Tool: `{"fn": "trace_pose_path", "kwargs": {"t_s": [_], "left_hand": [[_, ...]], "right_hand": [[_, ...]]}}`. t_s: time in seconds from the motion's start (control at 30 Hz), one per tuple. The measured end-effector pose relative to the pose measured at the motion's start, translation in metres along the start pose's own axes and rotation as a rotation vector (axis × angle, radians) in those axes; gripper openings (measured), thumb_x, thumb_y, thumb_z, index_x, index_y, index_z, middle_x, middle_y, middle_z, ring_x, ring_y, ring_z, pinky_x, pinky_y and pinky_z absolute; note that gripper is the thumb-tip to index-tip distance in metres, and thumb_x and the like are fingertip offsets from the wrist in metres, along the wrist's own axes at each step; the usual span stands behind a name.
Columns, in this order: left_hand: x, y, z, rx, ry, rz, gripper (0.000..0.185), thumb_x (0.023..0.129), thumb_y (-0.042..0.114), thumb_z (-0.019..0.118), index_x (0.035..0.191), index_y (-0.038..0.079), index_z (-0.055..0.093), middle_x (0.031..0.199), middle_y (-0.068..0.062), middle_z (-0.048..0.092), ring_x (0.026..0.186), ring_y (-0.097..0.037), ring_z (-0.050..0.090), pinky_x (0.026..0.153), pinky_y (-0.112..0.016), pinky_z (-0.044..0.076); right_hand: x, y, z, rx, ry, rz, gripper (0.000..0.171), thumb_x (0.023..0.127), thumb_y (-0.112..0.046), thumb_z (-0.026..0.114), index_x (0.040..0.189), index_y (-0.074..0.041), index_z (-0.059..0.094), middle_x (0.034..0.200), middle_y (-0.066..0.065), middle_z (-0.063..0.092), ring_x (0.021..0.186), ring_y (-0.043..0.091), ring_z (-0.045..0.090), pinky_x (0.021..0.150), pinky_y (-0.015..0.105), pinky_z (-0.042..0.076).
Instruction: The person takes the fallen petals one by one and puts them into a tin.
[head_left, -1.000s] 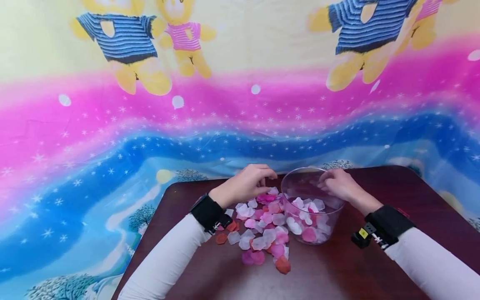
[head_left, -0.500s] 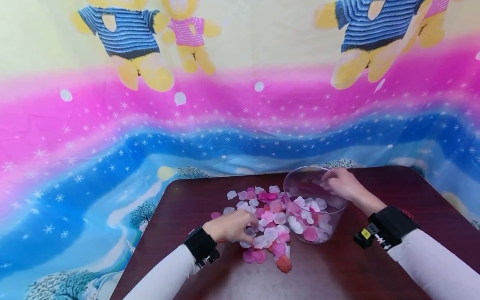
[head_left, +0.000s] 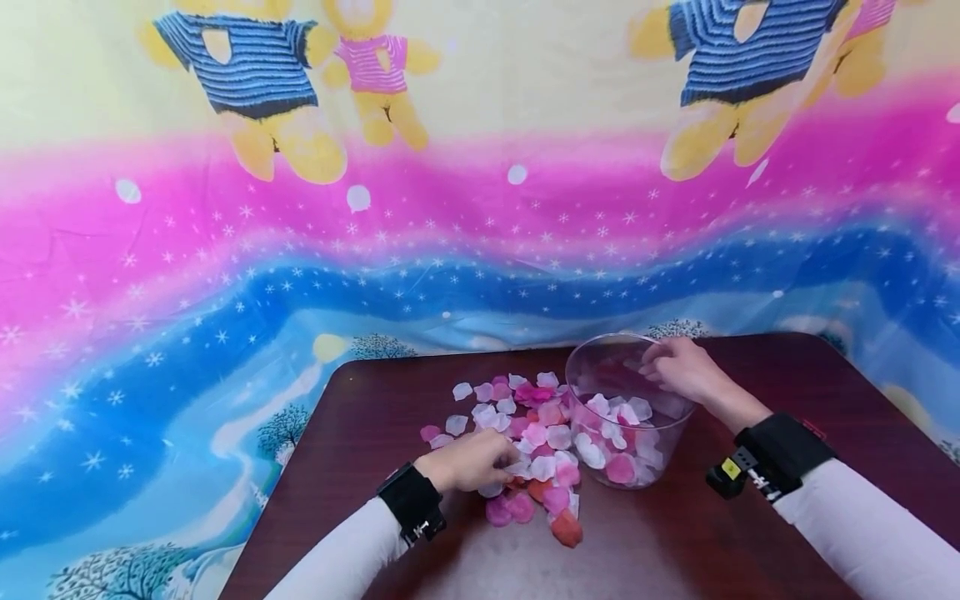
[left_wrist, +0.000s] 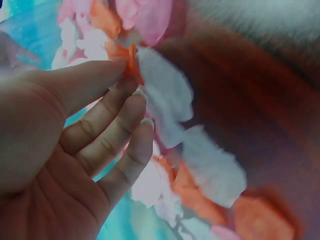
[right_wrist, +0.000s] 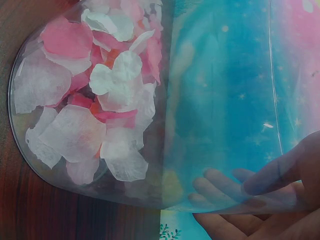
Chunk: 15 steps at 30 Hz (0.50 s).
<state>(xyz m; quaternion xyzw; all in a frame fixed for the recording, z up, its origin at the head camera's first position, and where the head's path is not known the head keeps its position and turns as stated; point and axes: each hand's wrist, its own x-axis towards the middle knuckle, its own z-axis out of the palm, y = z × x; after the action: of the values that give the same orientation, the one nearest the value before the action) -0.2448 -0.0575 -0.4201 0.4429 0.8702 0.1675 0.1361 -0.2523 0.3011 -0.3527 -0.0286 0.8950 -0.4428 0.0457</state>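
My left hand is low over a pile of loose artificial flower petals in pink, white and red-orange. In the left wrist view, its thumb and forefinger pinch an orange petal, the other fingers bent beside it. White petals lie just beyond the fingertips. To the right of the pile stands a clear plastic bucket, partly filled with similar petals. My right hand grips the bucket's rim on its far right side, thumb and fingers on either side of the wall.
Everything stands on a dark reddish-brown table with rounded far corners. A few petals lie scattered at the pile's left edge. Behind the table hangs a printed cloth with bears and snowflakes. Each wrist wears a black strap with a small camera.
My left hand has come down from the pile's far side to its near left part, where it now pinches an orange petal. My right hand stays on the bucket's rim.
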Motion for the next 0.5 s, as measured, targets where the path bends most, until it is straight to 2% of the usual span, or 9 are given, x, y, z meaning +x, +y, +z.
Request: {"fn": "trace_pose_path", "kwargs": {"t_s": [0.17,0.23,0.37,0.5], "left_hand": [[-0.002,0.0,-0.023,-0.001,0.046,0.015,0.004,0.094,0.015,0.076,0.092,0.014,0.08,0.068,0.01,0.059,0.06,-0.003,0.046,0.056,-0.016,0.041],[-0.003,0.001,-0.035,0.017,0.07,0.03,0.008,0.095,0.015,0.075,0.088,0.012,0.078,0.067,0.008,0.056,0.06,-0.004,0.044,0.057,-0.016,0.04],[-0.007,0.005,-0.064,0.071,0.129,0.056,0.013,0.095,0.014,0.075,0.082,0.013,0.073,0.067,0.008,0.054,0.061,-0.004,0.044,0.059,-0.018,0.041],[-0.009,0.015,-0.097,0.079,0.182,0.071,0.012,0.096,0.009,0.073,0.084,0.013,0.072,0.072,0.008,0.061,0.061,-0.004,0.05,0.06,-0.021,0.046]], "right_hand": [[-0.001,0.0,0.0,-0.004,-0.003,0.0,0.037,0.096,-0.002,0.039,0.122,0.015,0.058,0.118,0.031,0.067,0.113,0.044,0.066,0.09,0.048,0.057],[0.0,-0.001,0.0,-0.009,0.001,0.002,0.037,0.096,-0.002,0.039,0.122,0.015,0.058,0.118,0.031,0.067,0.113,0.044,0.066,0.089,0.047,0.057],[-0.001,-0.001,0.0,-0.016,0.003,0.001,0.037,0.096,-0.002,0.039,0.122,0.015,0.058,0.117,0.031,0.067,0.112,0.044,0.066,0.089,0.047,0.058],[-0.002,-0.001,0.0,-0.012,0.0,-0.001,0.037,0.095,-0.002,0.039,0.122,0.015,0.058,0.117,0.031,0.067,0.112,0.044,0.066,0.089,0.047,0.058]]}}
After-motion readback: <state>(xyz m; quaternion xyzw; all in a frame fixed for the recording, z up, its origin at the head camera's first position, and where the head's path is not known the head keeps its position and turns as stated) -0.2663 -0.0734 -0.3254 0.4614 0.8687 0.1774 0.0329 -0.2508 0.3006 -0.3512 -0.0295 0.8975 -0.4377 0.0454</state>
